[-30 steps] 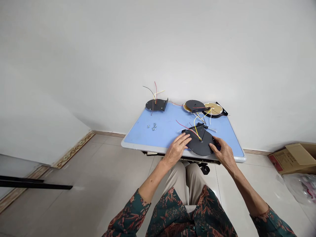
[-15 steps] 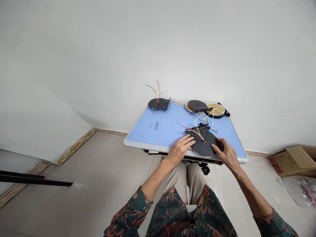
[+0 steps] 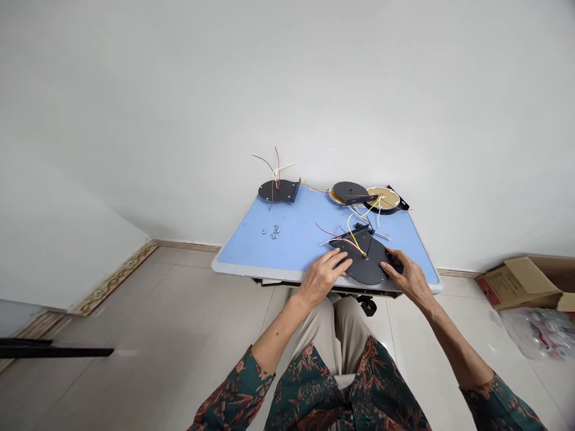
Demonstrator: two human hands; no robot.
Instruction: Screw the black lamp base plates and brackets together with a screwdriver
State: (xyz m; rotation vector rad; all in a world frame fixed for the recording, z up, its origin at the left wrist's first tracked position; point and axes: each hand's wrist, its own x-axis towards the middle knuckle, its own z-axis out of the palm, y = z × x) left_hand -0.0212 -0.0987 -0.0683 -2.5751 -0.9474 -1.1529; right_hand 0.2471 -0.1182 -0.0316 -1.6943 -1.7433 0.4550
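Black round plate [image 3: 366, 269] lies flat at the near edge of the blue-topped table [image 3: 251, 269], between the 2 hands, with a black bracket [image 3: 362, 236] standing at its far side and red and yellow wires [image 3: 354, 236] running from its middle. The left hand [image 3: 321, 276] rests on the plate's left part with its fingers laid across the top, and whether it grips or only presses, I cannot tell. The right hand [image 3: 406, 278] curls its fingers round the plate's right edge and appears to hold it. The hands are apart, with the plate's middle bare between them. As things lie, 2 plates sit paired with gold-faced discs at the far edge: a black plate [image 3: 348, 193] on top of 1 gold-faced disc, and a second gold-faced disc [image 3: 383, 197] on top of a black plate [image 3: 390, 209]. The far-left black plate [image 3: 276, 191] has its own bracket and a loose spray of wires [image 3: 276, 164] rising from its centre, with no gold-faced disc showing on it. Whether anything lies under the near plate is hidden. Counted, there are 4 black plates, 2 gold-faced discs and a small cluster of metal nuts [image 3: 273, 232], about 5, too small to count surely, lying loose on the blue top. A cardboard box [image 3: 521, 284] and a clear plastic bag [image 3: 532, 332] sit on the floor to the right
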